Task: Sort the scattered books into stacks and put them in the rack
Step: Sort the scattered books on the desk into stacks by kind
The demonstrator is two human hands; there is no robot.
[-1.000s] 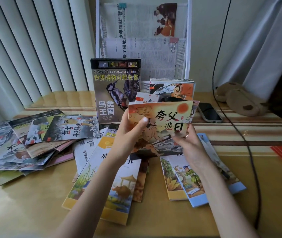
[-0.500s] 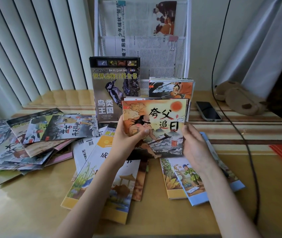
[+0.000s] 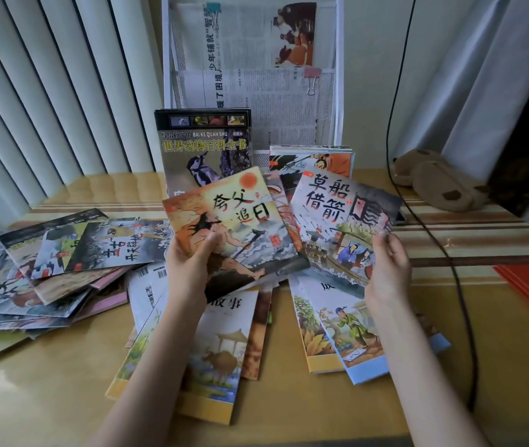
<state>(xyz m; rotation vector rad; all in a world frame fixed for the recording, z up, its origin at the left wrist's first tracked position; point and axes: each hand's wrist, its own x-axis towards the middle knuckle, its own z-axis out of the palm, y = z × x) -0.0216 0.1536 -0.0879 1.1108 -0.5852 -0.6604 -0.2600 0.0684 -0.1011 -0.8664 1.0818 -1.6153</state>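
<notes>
Two thin picture books are held fanned above the table (image 3: 63, 398). The orange-sun book (image 3: 230, 227) tilts up to the right, gripped at its lower left corner by my left hand (image 3: 189, 262), thumb on the cover. The grey boat book (image 3: 343, 227) leans the other way, its lower right edge pinched by my right hand (image 3: 387, 269). Their inner edges overlap between my hands. The rack (image 3: 337, 91) stands directly behind, so squaring them probably means closing the fan inward first.

Wooden table (image 3: 47, 382) bears scattered books (image 3: 63, 262), rack (image 3: 337, 75), phone (image 3: 400, 217), cable (image 3: 463, 301).
</notes>
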